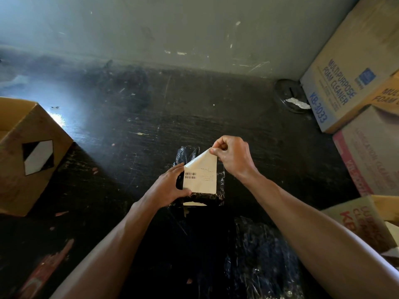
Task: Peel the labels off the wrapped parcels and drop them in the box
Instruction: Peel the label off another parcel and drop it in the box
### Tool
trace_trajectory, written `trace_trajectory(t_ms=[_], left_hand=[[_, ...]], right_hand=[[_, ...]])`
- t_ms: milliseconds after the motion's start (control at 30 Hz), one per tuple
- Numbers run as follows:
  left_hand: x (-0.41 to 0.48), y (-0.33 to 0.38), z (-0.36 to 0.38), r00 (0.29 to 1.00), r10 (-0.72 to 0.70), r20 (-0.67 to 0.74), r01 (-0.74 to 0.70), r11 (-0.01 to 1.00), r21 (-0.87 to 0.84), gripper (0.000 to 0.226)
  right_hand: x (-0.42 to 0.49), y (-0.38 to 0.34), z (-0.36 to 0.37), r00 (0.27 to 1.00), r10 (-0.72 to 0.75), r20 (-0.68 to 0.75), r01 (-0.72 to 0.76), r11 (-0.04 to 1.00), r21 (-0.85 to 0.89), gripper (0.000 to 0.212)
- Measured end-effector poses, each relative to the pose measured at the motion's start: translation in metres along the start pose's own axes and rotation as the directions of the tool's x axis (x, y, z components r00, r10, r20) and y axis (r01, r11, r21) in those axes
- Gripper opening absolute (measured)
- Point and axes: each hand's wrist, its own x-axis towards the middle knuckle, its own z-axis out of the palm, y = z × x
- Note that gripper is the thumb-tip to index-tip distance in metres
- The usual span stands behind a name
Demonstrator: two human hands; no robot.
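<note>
A small parcel [219, 197] wrapped in black plastic lies on the dark table at centre. A cream label [201, 180] with barcodes covers its top. My right hand [232, 156] pinches the label's upper corner between thumb and fingers and has lifted it, so the top part curls up off the wrap. My left hand [170, 185] grips the parcel's left side, thumb near the lower left corner of the label. An open brown cardboard box [28, 169] with a black and white diamond mark stands at the left.
More black-wrapped parcels [259, 255] lie nearer to me. Stacked cleaner cartons [345, 83] line the right side. A dark round disc [291, 96] with crumpled white paper sits at the back right by the wall [194, 29].
</note>
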Motion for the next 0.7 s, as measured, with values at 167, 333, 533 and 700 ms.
trace_trajectory(t_ms=[167,333,533,700], left_hand=[[-0.002,0.003,0.000,0.999,0.038,-0.018,-0.038,0.999,0.015,0.083],[-0.002,0.002,0.000,0.999,0.033,0.011,-0.033,0.999,0.030,0.090],[-0.005,0.004,0.002,0.999,0.035,0.006,-0.035,0.997,0.074,0.092],[-0.005,0.004,0.002,1.000,0.030,0.011,-0.030,0.997,0.075,0.094]], right_hand=[[0.000,-0.005,-0.005,0.999,-0.037,0.006,0.037,0.999,-0.027,0.007],[-0.006,-0.008,-0.009,0.999,-0.036,0.020,0.036,0.999,0.009,0.010],[-0.012,-0.012,-0.015,0.998,-0.055,0.013,0.054,0.998,0.021,0.009],[-0.019,-0.012,-0.022,0.999,-0.032,-0.007,0.032,0.998,0.048,0.009]])
